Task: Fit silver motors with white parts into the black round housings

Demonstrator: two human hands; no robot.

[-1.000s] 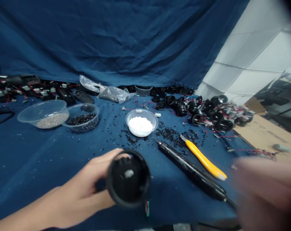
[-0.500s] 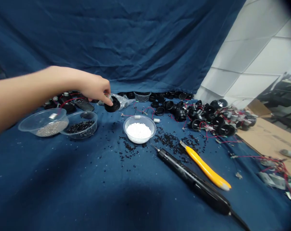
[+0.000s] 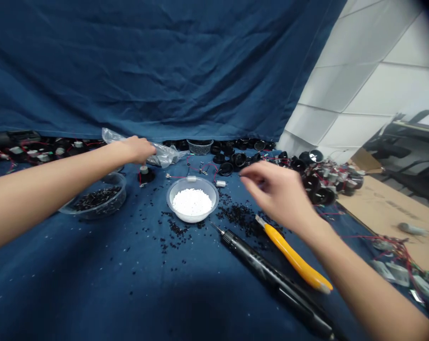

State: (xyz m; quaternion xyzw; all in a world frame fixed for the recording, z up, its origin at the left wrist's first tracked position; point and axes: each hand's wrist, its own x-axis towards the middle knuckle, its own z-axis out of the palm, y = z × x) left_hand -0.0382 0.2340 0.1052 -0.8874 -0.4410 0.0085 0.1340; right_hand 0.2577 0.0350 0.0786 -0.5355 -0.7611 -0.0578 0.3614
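Note:
My left hand (image 3: 138, 149) reaches to the back left, fingers pointing down and closed at the top of a small motor on a round black base (image 3: 146, 177). A red wire hangs from this part. My right hand (image 3: 276, 192) is over the right side, blurred, with thumb and forefinger tips together. A tiny dark spot shows at those tips, too small to name. Below it lie scattered small black pieces (image 3: 239, 219) and a yellow-handled knife (image 3: 294, 255). A black electric screwdriver (image 3: 271, 274) lies beside the knife.
A bowl of white pieces (image 3: 192, 201) stands mid-table, with a tub of black screws (image 3: 118, 201) to its left. Behind lie a clear plastic bag (image 3: 166, 155), a clear tub (image 3: 200, 148) and black rings (image 3: 226, 169). Wired parts (image 3: 342, 177) are heaped right, near cardboard (image 3: 374, 203).
My right hand has come into view from the right. My left hand has lowered the black part to the cloth, where it now stands motor-up. The view has shifted right.

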